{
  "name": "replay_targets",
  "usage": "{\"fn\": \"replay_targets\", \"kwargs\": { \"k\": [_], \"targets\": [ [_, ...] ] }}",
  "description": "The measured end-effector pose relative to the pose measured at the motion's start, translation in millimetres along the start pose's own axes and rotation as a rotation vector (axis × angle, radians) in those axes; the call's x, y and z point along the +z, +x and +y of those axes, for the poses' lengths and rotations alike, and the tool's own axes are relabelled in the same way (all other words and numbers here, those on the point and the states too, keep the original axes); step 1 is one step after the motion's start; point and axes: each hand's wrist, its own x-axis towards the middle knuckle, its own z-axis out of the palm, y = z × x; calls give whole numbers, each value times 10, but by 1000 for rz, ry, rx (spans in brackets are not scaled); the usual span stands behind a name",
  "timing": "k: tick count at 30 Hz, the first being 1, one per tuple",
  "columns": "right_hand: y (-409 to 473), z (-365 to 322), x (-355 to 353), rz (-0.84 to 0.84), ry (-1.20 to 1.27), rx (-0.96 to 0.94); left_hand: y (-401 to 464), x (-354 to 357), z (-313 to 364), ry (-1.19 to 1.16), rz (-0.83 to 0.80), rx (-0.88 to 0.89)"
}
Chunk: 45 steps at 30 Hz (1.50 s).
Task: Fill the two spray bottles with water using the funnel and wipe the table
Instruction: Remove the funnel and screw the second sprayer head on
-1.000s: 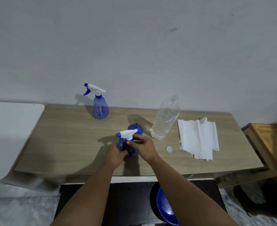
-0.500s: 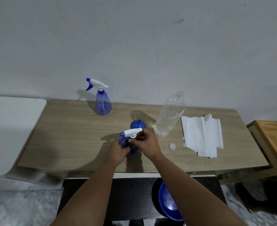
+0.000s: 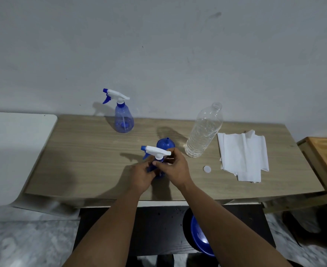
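Both hands are working on the near blue translucent plastic spray bottle [image 3: 155, 166], which is standing near the front middle of the pale wood-grain surface [image 3: 81, 160]. The left hand [image 3: 141, 177] is wrapping its fingers closed around the bottle's body, while the right hand [image 3: 175, 168] is pinching the collar under the white trigger head [image 3: 157, 151].

The bottle is probably light and thin-walled, so a hard squeeze could dent it; the collar is the firm place to grip.

The blue plastic funnel [image 3: 165, 144] is sitting mouth-down just behind it. The second blue spray bottle [image 3: 123, 120] is standing at the back, well apart. The clear uncapped water bottle [image 3: 204, 132] is near on the right, easily toppled, with its small white cap [image 3: 207, 169] and the folded white paper towels [image 3: 243, 155] beyond. Open room is lying to the left; the front edge is close.
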Motion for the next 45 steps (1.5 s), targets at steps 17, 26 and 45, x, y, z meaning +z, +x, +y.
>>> {"fn": "replay_targets", "kwargs": {
  "k": [17,26,45],
  "targets": [
    [17,-10,-7,-42,-104,-49,-5,59,52,-65,37,-8],
    [4,-13,-25,-81,-128,-114,28,34,59,-85,16,-2],
    [-57,-30,12,-20,-137,-90,5,18,117,-49,31,-37]
  ]
}}
